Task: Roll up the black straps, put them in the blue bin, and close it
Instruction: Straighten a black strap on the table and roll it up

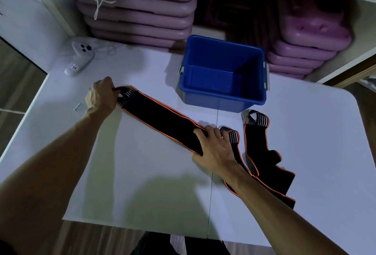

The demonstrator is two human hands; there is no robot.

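While the left hand (101, 98) pinched the striped end of a long black strap with orange edging (160, 118), its fingers curled round it, the right hand (213, 149) pressed the other end flat with fingers spread, apparently stretching it straight for rolling. It lay on the white table (142, 173) just in front of the open blue plastic bin (223, 96); more straps (264, 159) lay near the bin.

Three black orange-edged elastic straps (160, 117) lie on the white table, alongside one open blue plastic bin (223, 94), one white controller (80, 57), and one small metal screw (77, 107).
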